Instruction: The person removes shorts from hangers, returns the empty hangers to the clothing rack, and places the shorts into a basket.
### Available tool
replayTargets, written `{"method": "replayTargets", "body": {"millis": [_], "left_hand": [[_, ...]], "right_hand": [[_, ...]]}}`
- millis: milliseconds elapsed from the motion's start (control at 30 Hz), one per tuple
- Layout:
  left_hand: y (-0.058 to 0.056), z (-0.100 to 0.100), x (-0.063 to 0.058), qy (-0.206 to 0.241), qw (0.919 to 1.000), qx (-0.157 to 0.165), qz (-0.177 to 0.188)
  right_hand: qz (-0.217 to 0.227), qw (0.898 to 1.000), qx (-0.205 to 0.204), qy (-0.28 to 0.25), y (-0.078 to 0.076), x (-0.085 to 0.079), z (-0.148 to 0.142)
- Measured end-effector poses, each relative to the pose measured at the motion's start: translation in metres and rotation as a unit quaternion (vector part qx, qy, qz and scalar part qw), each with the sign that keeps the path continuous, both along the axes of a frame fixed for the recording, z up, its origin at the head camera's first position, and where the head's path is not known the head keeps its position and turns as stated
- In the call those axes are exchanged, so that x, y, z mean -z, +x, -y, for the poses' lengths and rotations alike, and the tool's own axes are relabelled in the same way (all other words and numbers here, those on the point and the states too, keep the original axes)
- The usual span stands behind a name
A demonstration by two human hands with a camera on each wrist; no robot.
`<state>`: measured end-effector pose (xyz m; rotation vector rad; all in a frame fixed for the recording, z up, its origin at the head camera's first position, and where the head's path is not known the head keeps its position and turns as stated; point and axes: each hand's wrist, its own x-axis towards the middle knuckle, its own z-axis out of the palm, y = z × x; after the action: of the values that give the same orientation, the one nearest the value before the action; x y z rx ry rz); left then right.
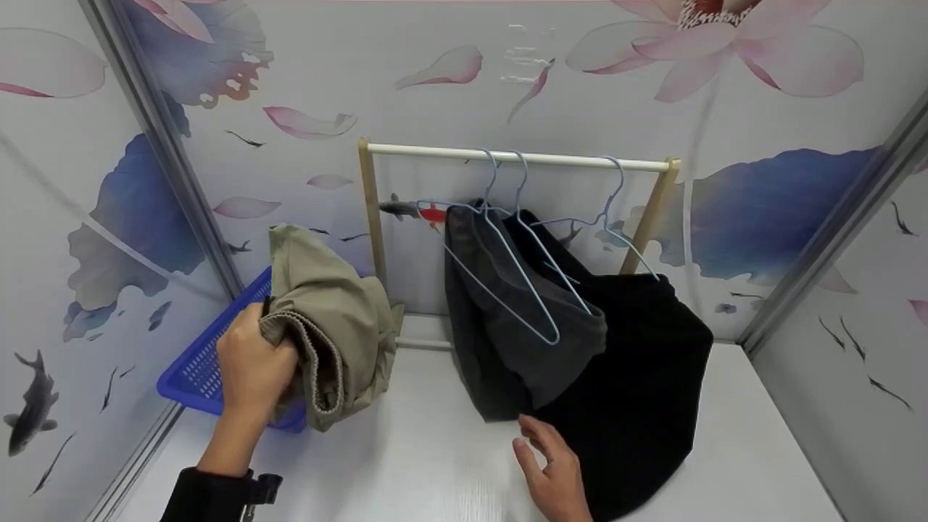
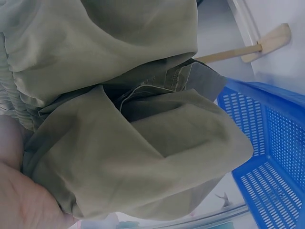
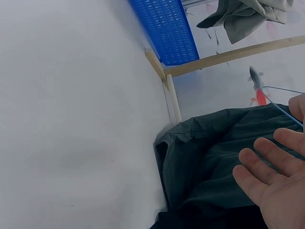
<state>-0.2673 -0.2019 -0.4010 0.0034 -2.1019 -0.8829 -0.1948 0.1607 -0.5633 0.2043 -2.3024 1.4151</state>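
My left hand (image 1: 254,362) grips a khaki garment (image 1: 341,290) with a gathered elastic waistband, lifted over the blue basket (image 1: 192,370). Its cloth hangs in folds and covers part of the basket; in the left wrist view it fills most of the picture. My right hand (image 1: 557,471) holds nothing, fingers spread and slightly bent, in front of the hanging clothes. A dark grey garment (image 1: 482,312) and a black garment (image 1: 652,362) hang from the rack on blue wire hangers (image 1: 615,190). The right wrist view shows my right fingers (image 3: 264,167) in front of the dark grey cloth.
The rack has a white rail (image 1: 435,152) and wooden legs (image 1: 373,217), standing on a white table (image 1: 420,449). Printed panels (image 1: 326,65) with lotus flowers and fish enclose the back and both sides. Beside the khaki cloth, the basket's perforated wall (image 2: 243,119) shows.
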Motion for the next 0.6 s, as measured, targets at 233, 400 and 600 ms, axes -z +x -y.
{"method": "replayTargets", "body": {"millis": [233,400,600], "left_hand": [[-0.006,0.009,0.005,0.011,0.9996,-0.022,0.014],[-0.011,0.014,0.01,0.02,0.9988,-0.034,0.03],[-0.017,0.023,0.016,0.027,0.997,-0.057,0.044]], "right_hand": [[0.014,1.0,0.003,0.0,-0.005,0.004,0.0],[0.032,0.999,0.004,-0.011,-0.007,0.008,-0.002],[0.024,1.0,0.001,-0.013,-0.006,0.012,-0.003]]}}
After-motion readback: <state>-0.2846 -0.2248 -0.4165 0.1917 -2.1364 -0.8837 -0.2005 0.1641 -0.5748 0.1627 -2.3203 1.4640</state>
